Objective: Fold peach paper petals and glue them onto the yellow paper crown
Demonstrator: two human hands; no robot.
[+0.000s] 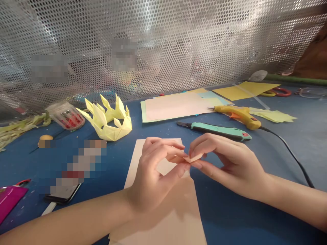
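Between the fingertips of both hands is a small folded piece of pale pink paper (193, 158). My left hand (160, 173) pinches its left end with thumb and fingers. From the other side, my right hand (227, 161) grips it between thumb and fingertips. Below them lies a sheet of pale pink paper (176, 217), partly covered by my left hand and forearm. Just beyond my right hand rests a green and black utility knife (219, 131). A folded yellow paper crown (112, 127) stands to the left, apart from both hands.
A yellow glue gun (237, 114) with a black cord lies behind the knife. Stacked paper sheets (176, 105), yellow paper pieces (274, 115) and scissors (281, 92) lie toward the back. At left are a clear container (67, 115) and a phone (63, 194). Perforated metal mesh (163, 44) rises behind.
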